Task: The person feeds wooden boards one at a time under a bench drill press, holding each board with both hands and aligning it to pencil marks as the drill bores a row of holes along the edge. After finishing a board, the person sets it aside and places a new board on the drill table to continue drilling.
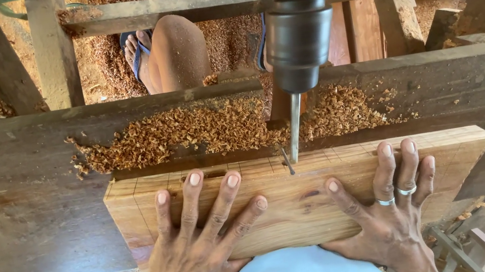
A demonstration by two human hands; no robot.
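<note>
Seen from the head camera: left hand (199, 246) spread flat, fingers splayed wide, pressing down on a pale wooden block (304, 201) and gripping nothing. Right hand (388, 210) likewise laid open and flat on the same block, two rings on its fingers, well apart from the left. Block resting on a dark worn surface (14, 196), under both palms. Between the hands, just beyond the fingertips, a thin drill bit (294, 127) touching the block's far edge, hanging from a dark chuck (299, 33). Beyond the fingertips, reddish wood shavings (189, 132) heaped on the surface.
</note>
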